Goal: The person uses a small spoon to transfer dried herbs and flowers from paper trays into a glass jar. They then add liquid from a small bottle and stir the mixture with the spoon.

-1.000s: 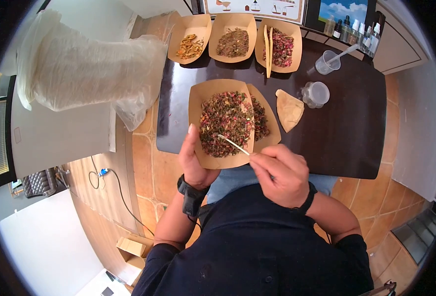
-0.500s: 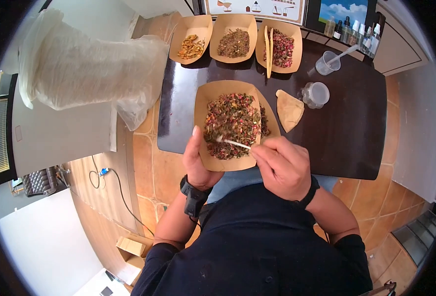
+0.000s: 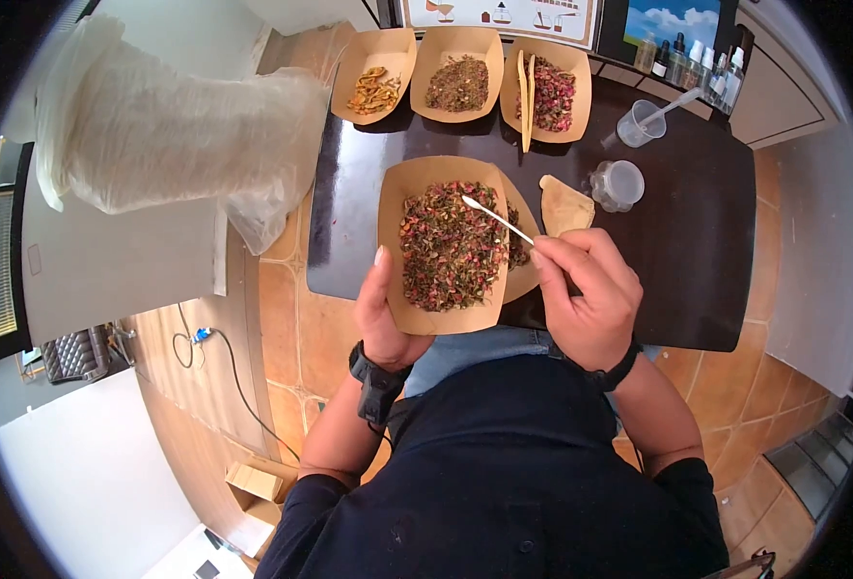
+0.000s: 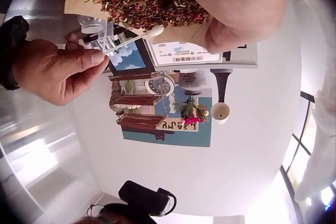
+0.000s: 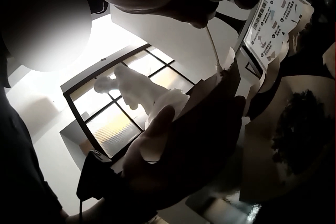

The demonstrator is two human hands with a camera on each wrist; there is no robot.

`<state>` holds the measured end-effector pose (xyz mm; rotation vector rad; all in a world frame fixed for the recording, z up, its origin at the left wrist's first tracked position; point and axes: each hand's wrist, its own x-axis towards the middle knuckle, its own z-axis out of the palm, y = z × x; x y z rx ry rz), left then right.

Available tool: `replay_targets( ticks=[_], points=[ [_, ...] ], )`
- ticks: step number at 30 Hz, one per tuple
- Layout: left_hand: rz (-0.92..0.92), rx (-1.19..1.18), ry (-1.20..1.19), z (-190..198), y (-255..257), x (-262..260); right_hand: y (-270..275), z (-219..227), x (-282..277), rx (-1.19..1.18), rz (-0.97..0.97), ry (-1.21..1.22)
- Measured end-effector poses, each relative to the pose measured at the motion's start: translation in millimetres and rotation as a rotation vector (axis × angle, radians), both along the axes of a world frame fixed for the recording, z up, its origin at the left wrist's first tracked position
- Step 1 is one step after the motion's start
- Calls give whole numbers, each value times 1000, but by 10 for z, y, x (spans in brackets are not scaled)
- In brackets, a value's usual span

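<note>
My left hand (image 3: 385, 323) holds a brown paper tray (image 3: 399, 176) at its near left corner, thumb up along the side wall; the fingers beneath are hidden. Dried petals and leaves (image 3: 451, 256), crushed together in red, green and brown, fill the tray. Between thumb and fingertips my right hand (image 3: 595, 304) pinches a thin white spoon (image 3: 499, 217) by its end. The small oval tip (image 4: 155, 31) lies over the upper part of the mix in the head view. A second paper tray (image 3: 523, 280) with similar bits is partly covered by the held one.
Along the dark table's (image 3: 677, 261) far side stand three paper trays of dried plants, with wooden tongs (image 3: 525, 101) across the right one. A folded tan paper filter (image 3: 566, 205), a lidded clear jar (image 3: 622, 183) and a plastic cup (image 3: 641, 124) are at the right.
The right hand has drawn the spoon from the lower part of the mix up and to the right. The held tray has shifted slightly right since the first frame.
</note>
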<state>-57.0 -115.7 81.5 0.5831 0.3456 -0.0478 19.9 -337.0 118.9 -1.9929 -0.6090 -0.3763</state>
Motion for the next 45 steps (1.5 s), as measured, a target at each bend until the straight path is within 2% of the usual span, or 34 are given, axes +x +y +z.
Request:
replay_targets(
  ticks=[6,9,13,19,25,32,34,37,41,43,45],
  points=[
    [-7,36,1,7,-11,-9,97,11,-51,14,87,119],
    [-7,52,-14,31,-15,2,72,49,-102,-27,208,151],
    [-11,38,-18,18,16,-2,-22,137,-116,-20,206,127],
    [-17,6,-30,5,21,2,-115,78,-4,-88,30,-53],
    [25,13,-33,-17,26,-7,-65,29,-214,-31,124,134],
    [18,-17,-18,25,-48,34,95,94,-337,15,206,64],
    [18,-38,-11,58,-53,55,82,144,-309,25,206,41],
    [-90,-332,29,68,15,99,7,217,-252,21,143,24],
    [-94,-340,82,55,13,96,-38,243,-196,53,78,-6],
    [-68,-244,103,76,-24,120,-55,235,-168,50,79,-7],
    [-51,-253,88,105,16,150,-55,230,-158,47,81,-8]
  ],
)
